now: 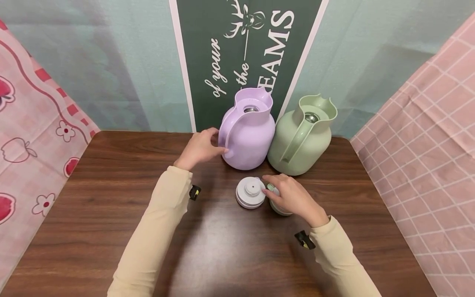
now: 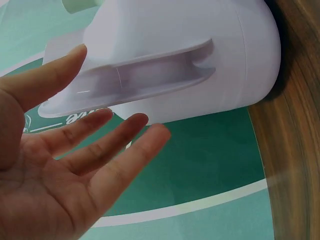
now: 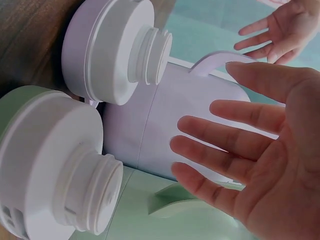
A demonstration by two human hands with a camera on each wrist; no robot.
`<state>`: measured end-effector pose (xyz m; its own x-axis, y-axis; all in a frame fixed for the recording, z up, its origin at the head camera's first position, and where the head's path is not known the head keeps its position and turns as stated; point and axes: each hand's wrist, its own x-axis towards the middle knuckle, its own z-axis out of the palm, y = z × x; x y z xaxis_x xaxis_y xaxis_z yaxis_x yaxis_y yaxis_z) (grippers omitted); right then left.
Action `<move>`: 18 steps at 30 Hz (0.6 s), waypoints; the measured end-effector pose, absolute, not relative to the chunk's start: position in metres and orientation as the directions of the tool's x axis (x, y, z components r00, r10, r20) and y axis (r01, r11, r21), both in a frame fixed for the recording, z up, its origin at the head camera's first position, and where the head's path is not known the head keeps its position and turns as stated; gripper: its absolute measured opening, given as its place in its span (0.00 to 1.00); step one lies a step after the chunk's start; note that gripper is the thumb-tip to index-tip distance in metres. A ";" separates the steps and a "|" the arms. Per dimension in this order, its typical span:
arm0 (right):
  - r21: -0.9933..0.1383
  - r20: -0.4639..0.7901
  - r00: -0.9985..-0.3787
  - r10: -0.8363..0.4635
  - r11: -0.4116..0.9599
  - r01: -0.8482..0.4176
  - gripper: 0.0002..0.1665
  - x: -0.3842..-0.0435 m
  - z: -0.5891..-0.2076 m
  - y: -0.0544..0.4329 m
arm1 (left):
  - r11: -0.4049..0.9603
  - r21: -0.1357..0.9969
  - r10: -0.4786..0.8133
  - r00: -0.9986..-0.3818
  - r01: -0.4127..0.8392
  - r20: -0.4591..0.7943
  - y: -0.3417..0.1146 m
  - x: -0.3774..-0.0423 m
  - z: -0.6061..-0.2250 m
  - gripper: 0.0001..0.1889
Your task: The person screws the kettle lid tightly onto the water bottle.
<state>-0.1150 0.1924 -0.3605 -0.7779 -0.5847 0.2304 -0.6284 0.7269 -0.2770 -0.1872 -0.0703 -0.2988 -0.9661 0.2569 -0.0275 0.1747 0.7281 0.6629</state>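
A lilac thermos jug (image 1: 249, 140), its lid off and metal mouth showing, stands at the back of the table. Beside its handle (image 2: 155, 75) my left hand (image 1: 200, 148) is spread, thumb apart from the fingers, with nothing in the palm. To the right is a green thermos jug (image 1: 302, 144), also lidless. Two lids lie upside down in front of the jugs: a white-and-lilac lid (image 1: 249, 198) and a white-and-green lid (image 3: 55, 155). My right hand (image 1: 291, 196) hovers over them with fingers extended, partly hiding the green one in the head view.
The brown wooden table (image 1: 111, 214) ends at the back against a teal cloth with a dark green printed panel (image 1: 208, 41). A pink checked cloth (image 1: 426, 165) borders the right side, and a fruit-and-flower patterned cloth (image 1: 41, 165) the left.
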 end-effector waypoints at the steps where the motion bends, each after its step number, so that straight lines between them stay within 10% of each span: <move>1: -0.279 0.224 -0.780 -0.585 0.728 -0.626 0.19 -0.115 -0.360 0.192 | 0.723 0.670 0.259 -0.965 0.169 -0.035 -0.070 -0.189 -0.298 0.24; 18: -0.337 0.151 -0.835 -0.529 0.767 -0.546 0.18 -0.120 -0.358 0.190 | 0.686 0.719 0.260 -0.960 0.109 -0.103 -0.062 -0.198 -0.296 0.16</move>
<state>-0.1204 0.1901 -0.3581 -0.8353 -0.5287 0.1505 -0.5462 0.7670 -0.3368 -0.1976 -0.0621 -0.2961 -0.9600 0.2605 -0.1025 0.1094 0.6863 0.7190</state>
